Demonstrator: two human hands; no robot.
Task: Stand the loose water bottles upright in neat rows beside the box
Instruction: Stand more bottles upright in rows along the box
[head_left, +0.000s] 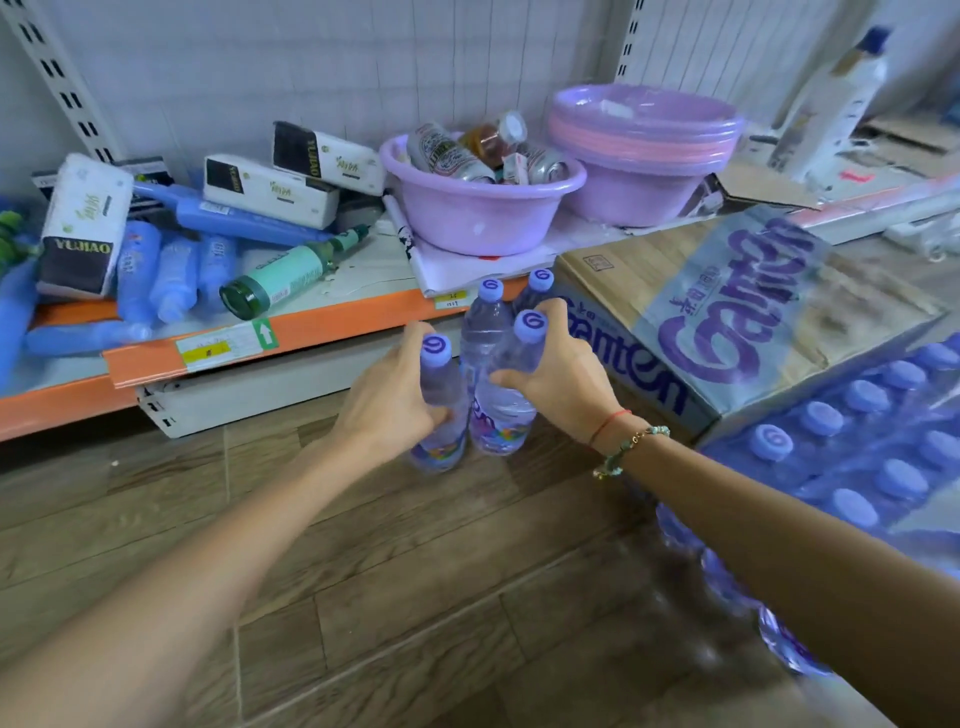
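4 bottles up so far, packed in a 2x2 cluster on the wood floor just left of the Ganten box (691, 332), under the orange shelf edge (260, 338). Left hand (387, 400) is wrapped around the front-left bottle (439, 410) at shoulder height; right hand (561, 374) is curled around the front-right bottle (506, 400), fingers over its neck below the cap. Both look seated on the floor, but bases are partly hidden by the hands, so can't confirm flat contact. Back 2 bottles (488, 322) stand touching the box side of the cluster — untouched by either hand as far as I can tell. Main risk: bottles are tall, narrow, thin-walled, so squeezing or letting go unevenly could tip 1 into its neighbours and domino the whole group. Second risk: front-left bottle appears tilted slightly away from the box; if released like that it may lean out of row or fall left. Third: the shrink-wrapped pack (857, 457) right of the box sits under the right forearm — pulling that arm back low could catch it. Release 1 hand at a time, lift straight up.
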